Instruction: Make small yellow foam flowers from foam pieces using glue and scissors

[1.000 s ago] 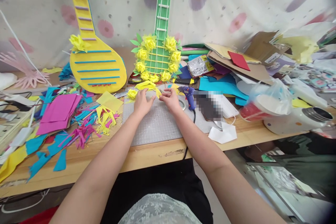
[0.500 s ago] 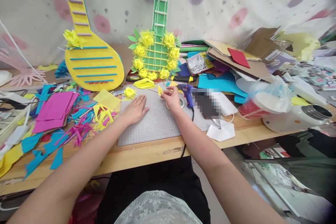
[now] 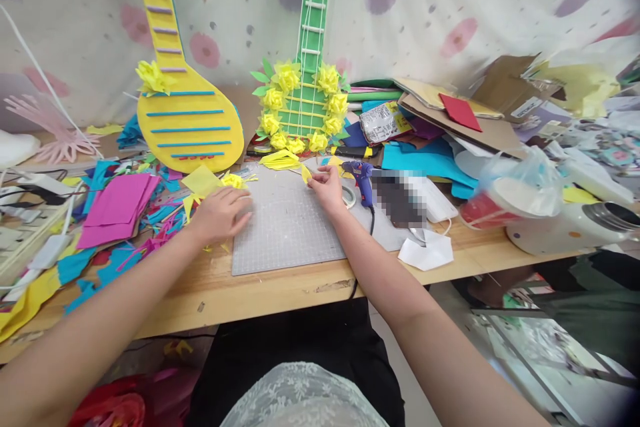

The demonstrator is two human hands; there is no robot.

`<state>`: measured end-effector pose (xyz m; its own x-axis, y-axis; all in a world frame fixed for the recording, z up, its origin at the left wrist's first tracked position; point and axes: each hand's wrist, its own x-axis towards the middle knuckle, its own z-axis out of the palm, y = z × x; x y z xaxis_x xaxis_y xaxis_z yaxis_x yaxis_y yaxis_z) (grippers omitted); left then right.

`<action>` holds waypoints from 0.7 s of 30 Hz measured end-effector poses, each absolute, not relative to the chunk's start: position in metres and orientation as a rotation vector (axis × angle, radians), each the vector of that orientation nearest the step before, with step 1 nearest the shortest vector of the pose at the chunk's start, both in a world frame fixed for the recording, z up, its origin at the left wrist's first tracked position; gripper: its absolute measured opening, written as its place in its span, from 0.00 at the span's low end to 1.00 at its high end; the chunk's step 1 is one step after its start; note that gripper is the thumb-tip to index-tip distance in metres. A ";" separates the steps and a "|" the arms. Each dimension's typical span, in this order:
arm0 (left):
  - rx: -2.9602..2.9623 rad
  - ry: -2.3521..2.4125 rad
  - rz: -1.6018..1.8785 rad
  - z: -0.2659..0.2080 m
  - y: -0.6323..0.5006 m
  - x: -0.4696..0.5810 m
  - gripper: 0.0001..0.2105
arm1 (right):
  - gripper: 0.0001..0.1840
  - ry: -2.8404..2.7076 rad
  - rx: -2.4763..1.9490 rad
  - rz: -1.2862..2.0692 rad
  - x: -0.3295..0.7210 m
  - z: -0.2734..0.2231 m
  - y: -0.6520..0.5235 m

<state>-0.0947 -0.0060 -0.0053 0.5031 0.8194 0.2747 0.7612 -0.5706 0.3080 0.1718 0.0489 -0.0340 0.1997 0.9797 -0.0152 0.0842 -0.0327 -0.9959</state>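
Note:
Between the fingertips of my right hand (image 3: 327, 192) is a small yellow paper petal (image 3: 305, 174), held over the grey cutting mat (image 3: 280, 233). My left hand (image 3: 220, 215) lies open at the mat's left edge, its fingers stretched out over yellow paper scraps. Just past those fingers a yellow paper flower (image 3: 233, 180) is partly hidden. A stack of yellow paper strips (image 3: 280, 160) lies at the mat's far edge. Right of my right hand are a roll of tape (image 3: 349, 197), partly covered, and a blue glue gun (image 3: 364, 180).
Behind the mat stand a yellow paper guitar (image 3: 193, 123) and a green one (image 3: 305, 107) ringed with yellow flowers. Magenta sheets (image 3: 117, 210) and scraps cover the left side. On the right are a phone (image 3: 400, 199), a plastic-covered cup (image 3: 520, 197) and an uncapped bottle (image 3: 565, 227).
My left hand has slid left from the mat onto the yellow scraps, now partly covering the flower. My right hand keeps the petal in nearly the same place. The view has shifted slightly.

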 end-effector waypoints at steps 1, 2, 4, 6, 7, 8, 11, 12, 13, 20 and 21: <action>2.568 1.319 0.604 -0.006 -0.003 -0.078 0.16 | 0.20 -1.106 -1.377 1.033 0.172 -0.034 0.049; 2.540 1.296 0.609 -0.008 0.001 -0.060 0.17 | 0.20 -1.099 -1.371 1.034 0.172 -0.035 0.048; 2.522 1.311 0.573 -0.013 0.013 -0.026 0.21 | 0.20 -1.086 -1.351 1.036 0.173 -0.036 0.048; 2.521 1.406 0.482 -0.019 0.027 0.000 0.27 | 0.20 -1.069 -1.325 1.037 0.174 -0.038 0.049; 2.537 1.435 0.406 -0.021 0.034 0.010 0.29 | 0.20 -1.056 -1.310 1.038 0.174 -0.039 0.049; 2.550 1.450 0.315 -0.023 0.040 0.016 0.32 | 0.20 -1.041 -1.295 1.039 0.174 -0.040 0.050; 2.540 1.480 0.105 -0.027 0.049 0.020 0.35 | 0.20 -1.001 -1.271 1.045 0.175 -0.041 0.051; 2.536 1.497 0.078 -0.028 0.048 0.017 0.35 | 0.20 -0.997 -1.275 1.042 0.175 -0.041 0.051; 2.539 1.513 0.070 -0.028 0.045 0.012 0.35 | 0.20 -0.999 -1.282 1.037 0.176 -0.041 0.051; 2.674 1.483 0.092 -0.024 0.011 -0.051 0.31 | 0.19 -1.096 -1.401 0.980 0.174 -0.037 0.054; 2.707 1.468 0.090 -0.021 0.009 -0.061 0.29 | 0.20 -1.122 -1.425 1.001 0.171 -0.033 0.056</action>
<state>-0.0606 0.0086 -0.0208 0.5443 0.8386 0.0223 0.8350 -0.5442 0.0814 0.1706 0.0560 -0.0334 0.2205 0.9752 -0.0172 0.1274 -0.0463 -0.9908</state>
